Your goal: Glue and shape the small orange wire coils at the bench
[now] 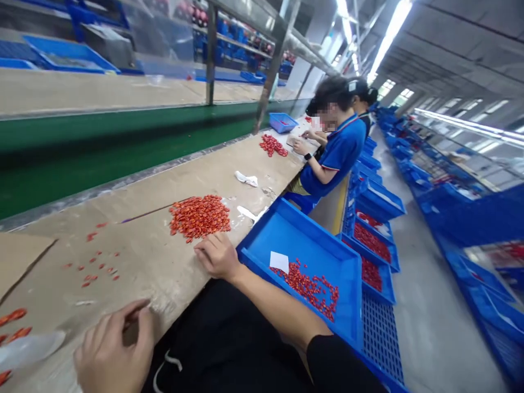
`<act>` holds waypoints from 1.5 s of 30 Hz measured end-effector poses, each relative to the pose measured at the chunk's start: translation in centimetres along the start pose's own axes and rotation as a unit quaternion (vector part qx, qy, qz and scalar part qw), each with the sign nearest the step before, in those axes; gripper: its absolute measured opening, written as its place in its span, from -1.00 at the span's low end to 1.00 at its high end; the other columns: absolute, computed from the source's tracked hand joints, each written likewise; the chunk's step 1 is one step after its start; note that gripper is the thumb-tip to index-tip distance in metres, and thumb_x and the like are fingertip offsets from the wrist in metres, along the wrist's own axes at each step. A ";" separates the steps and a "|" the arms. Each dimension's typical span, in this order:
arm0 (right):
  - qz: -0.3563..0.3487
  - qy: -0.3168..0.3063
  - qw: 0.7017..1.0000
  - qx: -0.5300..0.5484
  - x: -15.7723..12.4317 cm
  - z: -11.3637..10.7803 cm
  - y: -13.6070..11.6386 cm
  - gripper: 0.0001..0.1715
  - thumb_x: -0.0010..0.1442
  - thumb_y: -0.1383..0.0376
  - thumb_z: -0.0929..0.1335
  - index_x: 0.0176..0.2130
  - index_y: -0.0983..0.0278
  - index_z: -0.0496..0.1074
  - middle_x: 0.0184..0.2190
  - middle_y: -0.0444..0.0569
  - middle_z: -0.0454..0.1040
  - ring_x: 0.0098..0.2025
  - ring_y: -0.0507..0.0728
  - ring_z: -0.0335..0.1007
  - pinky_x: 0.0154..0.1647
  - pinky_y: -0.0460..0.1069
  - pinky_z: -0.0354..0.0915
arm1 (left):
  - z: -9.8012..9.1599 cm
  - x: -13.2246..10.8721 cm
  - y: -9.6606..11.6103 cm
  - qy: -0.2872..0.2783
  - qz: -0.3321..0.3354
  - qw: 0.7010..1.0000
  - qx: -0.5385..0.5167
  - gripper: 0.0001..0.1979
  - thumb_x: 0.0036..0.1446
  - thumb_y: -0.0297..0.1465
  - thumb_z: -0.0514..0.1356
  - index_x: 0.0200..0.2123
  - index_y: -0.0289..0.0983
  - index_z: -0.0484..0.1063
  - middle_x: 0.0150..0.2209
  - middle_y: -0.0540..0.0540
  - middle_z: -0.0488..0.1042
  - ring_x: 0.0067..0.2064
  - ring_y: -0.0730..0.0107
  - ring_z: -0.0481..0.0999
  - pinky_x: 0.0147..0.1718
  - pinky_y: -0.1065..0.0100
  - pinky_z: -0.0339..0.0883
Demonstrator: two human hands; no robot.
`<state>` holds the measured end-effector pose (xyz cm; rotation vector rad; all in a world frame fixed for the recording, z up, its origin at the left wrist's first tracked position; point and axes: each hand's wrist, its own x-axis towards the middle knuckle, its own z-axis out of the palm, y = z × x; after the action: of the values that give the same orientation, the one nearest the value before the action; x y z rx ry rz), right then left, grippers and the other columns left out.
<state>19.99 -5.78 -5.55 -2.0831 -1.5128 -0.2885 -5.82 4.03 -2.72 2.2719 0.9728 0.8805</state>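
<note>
My left hand (117, 344) is at the lower left, low over the near edge of the table, fingers loosely bent, a gap between thumb and forefinger; nothing shows in it. My right hand (216, 255) rests at the table edge, just below a heap of small red-orange pieces (200, 216). Its fingers are curled in, and their tips are hidden, so I cannot tell whether they hold anything. A few loose red pieces (100, 266) lie scattered beyond my left hand. Larger red pieces (14, 316) and a whitish translucent item (30, 349) lie at the far left.
Right of my forearm stands a blue tray (262, 229) with red pieces (311, 289) and a white paper (279, 262). A crumpled white scrap (246, 178) lies on the cardboard-covered table (139, 273). A co-worker (338, 147) works farther along, near another red heap (273, 146) and blue basket (282, 123).
</note>
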 end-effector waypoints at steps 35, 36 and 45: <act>0.048 -0.316 0.764 0.561 14.8 7.6 -9.5 -0.70 0.51 0.27 0.36 0.12 0.20 0.64 0.16 0.13 0.74 0.22 0.27 0.72 0.35 0.27 0.57 | 2.4 -3.5 1.3 0.082 -0.159 0.983 -0.049 -0.44 0.08 -0.48 0.28 0.05 0.26 0.67 -0.20 -0.20 0.64 -0.19 -0.21 0.71 -0.24 -0.35 0.73; 0.056 -0.312 0.763 0.564 15.4 7.9 -9.4 -0.72 0.50 0.23 0.38 0.10 0.21 0.64 0.14 0.14 0.75 0.22 0.27 0.71 0.37 0.28 0.56 | 2.7 -3.2 1.7 0.105 -0.167 0.979 -0.056 -0.45 0.08 -0.49 0.27 0.03 0.26 0.66 -0.21 -0.19 0.63 -0.21 -0.20 0.70 -0.25 -0.36 0.72; 0.031 -0.357 0.699 0.619 15.3 9.2 -12.4 -0.78 0.38 0.10 0.48 -0.10 0.16 0.67 -0.09 0.03 0.78 -0.02 0.23 0.77 0.22 0.26 0.66 | 2.5 -2.0 2.3 0.097 -0.163 0.980 -0.058 -0.61 0.22 -0.49 0.23 -0.04 0.15 0.59 -0.22 -0.18 0.61 -0.19 -0.15 0.68 -0.22 -0.35 0.68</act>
<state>12.46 14.40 -2.20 -1.0495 -1.3026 1.3648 -4.04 0.59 -3.55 1.8842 1.2983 0.9954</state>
